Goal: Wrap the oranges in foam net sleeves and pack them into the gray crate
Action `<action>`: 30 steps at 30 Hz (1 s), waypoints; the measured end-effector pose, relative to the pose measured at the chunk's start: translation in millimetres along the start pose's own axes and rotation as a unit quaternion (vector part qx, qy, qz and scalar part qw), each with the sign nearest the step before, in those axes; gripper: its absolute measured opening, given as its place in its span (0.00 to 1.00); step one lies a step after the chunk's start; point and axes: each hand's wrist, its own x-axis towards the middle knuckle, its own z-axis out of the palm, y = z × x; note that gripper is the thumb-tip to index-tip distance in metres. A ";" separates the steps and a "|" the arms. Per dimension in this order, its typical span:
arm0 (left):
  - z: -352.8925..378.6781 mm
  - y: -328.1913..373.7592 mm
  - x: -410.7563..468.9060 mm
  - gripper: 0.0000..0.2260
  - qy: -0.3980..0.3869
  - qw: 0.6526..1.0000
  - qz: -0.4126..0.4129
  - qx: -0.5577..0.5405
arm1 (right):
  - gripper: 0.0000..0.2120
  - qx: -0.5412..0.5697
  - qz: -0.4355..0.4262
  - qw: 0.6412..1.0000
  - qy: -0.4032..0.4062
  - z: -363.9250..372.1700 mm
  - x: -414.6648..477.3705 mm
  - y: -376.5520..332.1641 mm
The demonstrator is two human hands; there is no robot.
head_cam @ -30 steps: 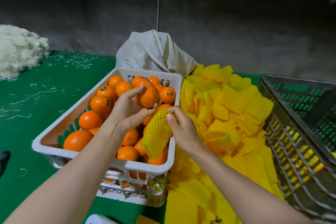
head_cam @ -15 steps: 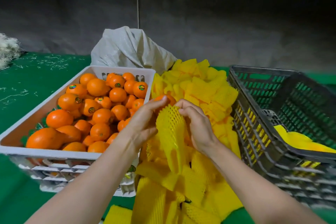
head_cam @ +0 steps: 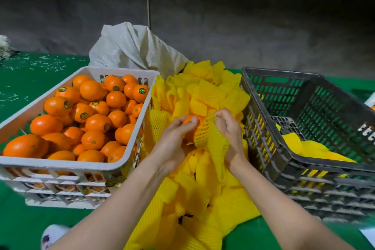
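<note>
Head view: the left hand grips one orange, fingers curled round its near side and the thumb pressed on its top. The right hand, just beside the left hand and on the far side of the fruit from it, pinches the open mouth of a yellow foam net sleeve. The sleeve covers the part of the orange that faces the right hand; the rest of the sleeve hangs slack below both hands. Both hands are held above a pile of loose yellow sleeves, which extends beyond and below them. Outboard of the left hand stands a white crate filled with unwrapped oranges, several bearing round stickers. Outboard of the right hand stands the gray crate; yellow-sleeved fruit lies on its floor. Beyond both hands, behind the pile, a pale woven sack rests on the green surface.
</note>
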 end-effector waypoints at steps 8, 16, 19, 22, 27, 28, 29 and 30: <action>0.7 -23.7 -7.1 0.26 0.013 0.996 0.042 0.074 | 0.14 0.011 0.027 0.998 0.064 9.2 -17.8 5.0; 6.0 -25.3 -1.0 0.13 0.172 0.983 0.038 0.047 | 0.10 -0.025 -0.039 0.998 0.043 22.7 -44.8 11.1; 3.9 -22.1 -1.8 0.14 0.207 0.978 0.005 0.033 | 0.14 -0.032 -0.088 0.995 0.034 15.6 -44.4 12.6; 6.6 -26.7 -6.2 0.18 0.160 0.986 -0.007 -0.034 | 0.10 0.028 -0.054 0.997 0.047 6.1 -27.1 12.4; 9.5 -30.6 -8.4 0.21 0.094 0.995 -0.022 -0.032 | 0.11 0.087 0.043 0.995 -0.012 -3.3 -0.8 8.7; 11.2 -29.5 -9.0 0.21 0.086 0.995 -0.025 -0.034 | 0.11 0.096 0.064 0.993 -0.025 -3.4 0.4 10.1; 13.1 -28.4 -9.8 0.21 0.087 0.995 -0.027 -0.036 | 0.11 0.115 0.093 0.988 -0.036 -2.6 0.2 11.5; 15.3 -26.6 -10.5 0.21 0.093 0.994 -0.027 -0.041 | 0.11 0.145 0.126 0.980 -0.045 -1.3 -1.2 12.3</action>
